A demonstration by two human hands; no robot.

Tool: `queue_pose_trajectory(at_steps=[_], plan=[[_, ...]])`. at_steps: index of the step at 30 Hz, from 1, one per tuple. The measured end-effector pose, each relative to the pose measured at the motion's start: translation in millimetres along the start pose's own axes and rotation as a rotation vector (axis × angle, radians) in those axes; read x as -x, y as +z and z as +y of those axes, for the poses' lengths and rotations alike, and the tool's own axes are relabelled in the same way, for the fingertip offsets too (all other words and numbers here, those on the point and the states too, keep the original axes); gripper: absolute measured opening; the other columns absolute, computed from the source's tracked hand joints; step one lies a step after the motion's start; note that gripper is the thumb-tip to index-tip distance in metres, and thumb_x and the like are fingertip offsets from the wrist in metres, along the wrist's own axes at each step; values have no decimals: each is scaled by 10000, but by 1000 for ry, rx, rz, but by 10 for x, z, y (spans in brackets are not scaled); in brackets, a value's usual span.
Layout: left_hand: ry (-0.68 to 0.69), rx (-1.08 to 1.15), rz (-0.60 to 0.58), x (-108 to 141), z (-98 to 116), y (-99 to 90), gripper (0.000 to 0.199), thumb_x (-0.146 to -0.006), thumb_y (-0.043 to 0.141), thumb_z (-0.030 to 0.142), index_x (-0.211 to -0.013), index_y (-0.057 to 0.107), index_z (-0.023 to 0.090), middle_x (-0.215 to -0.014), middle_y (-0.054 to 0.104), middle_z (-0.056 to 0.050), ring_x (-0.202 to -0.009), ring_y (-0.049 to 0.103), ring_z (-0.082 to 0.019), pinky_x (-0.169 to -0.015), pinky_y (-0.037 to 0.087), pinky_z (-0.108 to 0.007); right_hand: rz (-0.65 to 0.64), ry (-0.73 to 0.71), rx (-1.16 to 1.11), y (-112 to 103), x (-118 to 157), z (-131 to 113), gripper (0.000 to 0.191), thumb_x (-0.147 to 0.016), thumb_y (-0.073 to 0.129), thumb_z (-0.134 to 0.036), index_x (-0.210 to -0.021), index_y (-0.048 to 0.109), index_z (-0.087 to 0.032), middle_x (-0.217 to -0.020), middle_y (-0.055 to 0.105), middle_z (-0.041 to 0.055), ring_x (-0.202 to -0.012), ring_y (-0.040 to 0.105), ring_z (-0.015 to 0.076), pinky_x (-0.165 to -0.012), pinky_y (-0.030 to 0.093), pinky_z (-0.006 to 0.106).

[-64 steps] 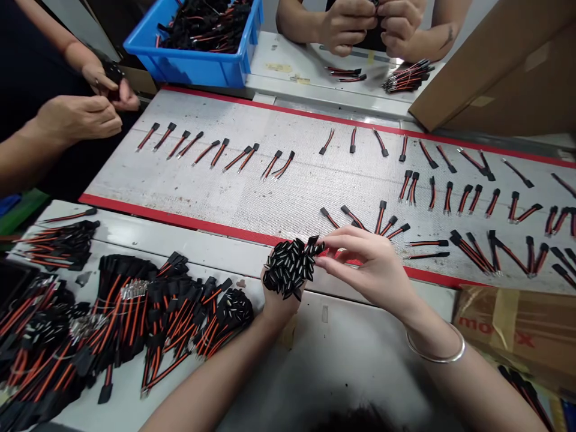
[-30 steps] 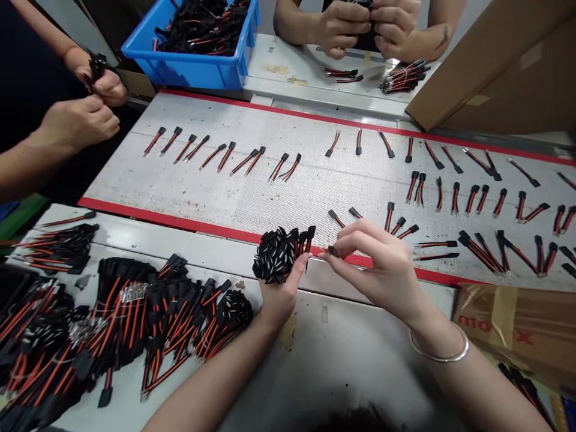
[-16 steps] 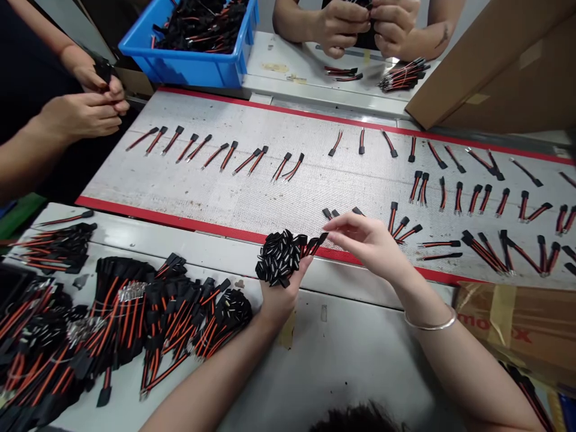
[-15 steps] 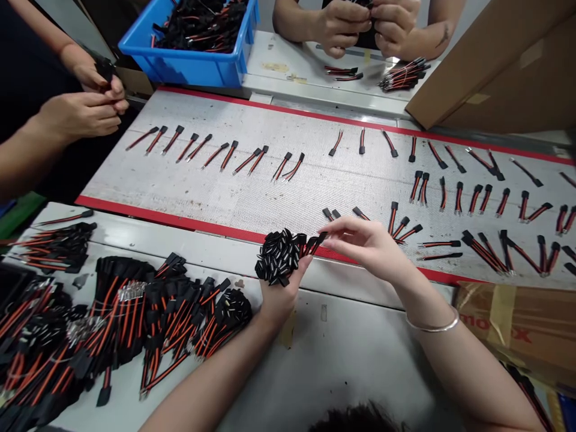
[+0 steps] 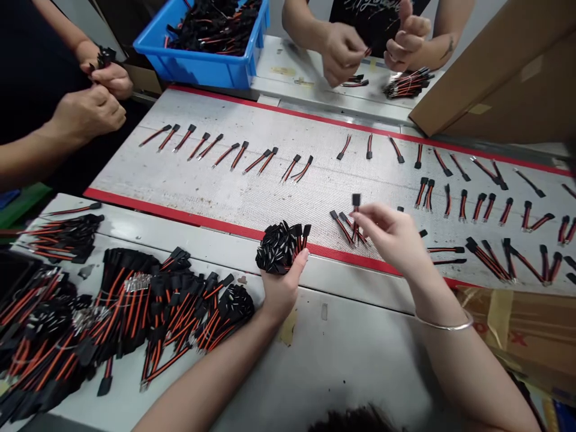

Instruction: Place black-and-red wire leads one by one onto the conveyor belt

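Note:
My left hand (image 5: 281, 291) is closed round a thick bundle of wire connectors (image 5: 275, 249), their black ends facing up. Between the thumb and fingertips of my right hand (image 5: 390, 235) is a single wire connector (image 5: 356, 201), black end up, with its red and black leads hanging down. It is held over the pale mesh belt (image 5: 252, 204), beside a few connectors (image 5: 341, 227) lying near the red edge. More connectors (image 5: 463, 204) lie in rows on the belt to the right, partly hidden by my right hand.
Piles of bundled connectors (image 5: 175, 318) cover the bench (image 5: 324, 360) on the left. A blue crate (image 5: 202, 69) of connectors stands at the back. Cardboard boxes (image 5: 486, 78) flank the right side. Co-workers' hands (image 5: 92, 108) handle connectors at the left and across the belt.
My right hand has moved away from the bundle, out over the belt, with one connector. The left hand still grips the bundle. Across the belt, the co-worker's hands have moved apart.

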State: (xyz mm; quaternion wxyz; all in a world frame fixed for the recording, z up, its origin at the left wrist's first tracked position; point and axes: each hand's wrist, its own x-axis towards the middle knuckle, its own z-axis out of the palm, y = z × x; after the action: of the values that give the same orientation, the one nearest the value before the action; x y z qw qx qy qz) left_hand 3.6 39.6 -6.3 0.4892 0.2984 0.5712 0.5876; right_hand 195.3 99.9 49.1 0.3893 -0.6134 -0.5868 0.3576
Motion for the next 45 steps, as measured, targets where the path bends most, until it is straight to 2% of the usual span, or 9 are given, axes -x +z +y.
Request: queue_pose_trajectory(at_steps=[7,10,14,20,26,31,34,39,45], plan=[[73,-83,-71,6,171,28,191,-692,835,308,-817,758,185,-891,806,-58,-880,766,-269,-968,605,-439,-200,-398,90,109,49,-14,154,-955,630,-245,-949,782,-220,-990,767,75,-819,704,186,-731,579,353],[48,-105,-102,3,173,21,169,-703,829,315,-785,749,192,-865,803,-52,-844,763,-260,-943,612,-432,-229,-594,74,74,70,-72,220,-972,600,-175,-1038,788,-266,-1021,783,52,-910,730,191,-792,597,355],[53,-111,-91,-7,164,10,175,-696,834,327,-765,740,196,-816,789,-39,-822,756,-253,-943,605,-430,-221,-692,108,43,75,-79,270,-971,592,-117,-1086,776,-278,-1022,782,47,-877,724,179,-754,595,338],[40,-82,-49,-9,206,29,159,-678,835,282,-774,750,188,-806,794,-35,-793,760,-242,-854,632,-401,-148,-677,160,100,43,21,141,-960,643,-138,-1036,742,-203,-797,690,41,-697,638,154,-635,540,307],[29,-32,-48,-2,189,36,137,-670,837,242,-775,767,187,-803,800,-30,-782,763,-231,-817,636,-371,-201,-706,121,96,51,19,206,-970,599,-74,-1065,726,-206,-957,716,71,-833,687,155,-692,551,285],[35,67,-20,-24,38,15,177,-687,863,271,-828,782,202,-855,802,-26,-825,759,-220,-863,618,-367,-242,-702,140,54,59,-27,182,-980,588,-82,-1052,707,-200,-952,707,66,-819,668,150,-685,532,282],[37,128,-17,-44,-22,5,186,-712,865,289,-863,788,213,-897,800,-23,-858,746,-204,-900,598,-352,-318,-672,226,55,67,-32,112,-991,579,-126,-1001,686,-158,-837,660,56,-749,596,151,-657,489,288],[41,162,-2,-55,-37,2,165,-726,870,297,-841,784,215,-877,783,-9,-835,719,-174,-885,582,-320,-535,-592,214,83,92,-68,179,-1009,519,-153,-872,635,-159,-736,577,19,-700,503,135,-632,421,269],[56,148,-6,-54,-67,-14,189,-713,880,316,-840,784,213,-853,774,-4,-821,718,-181,-860,584,-328,-598,-517,152,104,117,-99,184,-1005,499,-149,-858,608,-166,-750,564,12,-707,496,126,-649,408,257]])
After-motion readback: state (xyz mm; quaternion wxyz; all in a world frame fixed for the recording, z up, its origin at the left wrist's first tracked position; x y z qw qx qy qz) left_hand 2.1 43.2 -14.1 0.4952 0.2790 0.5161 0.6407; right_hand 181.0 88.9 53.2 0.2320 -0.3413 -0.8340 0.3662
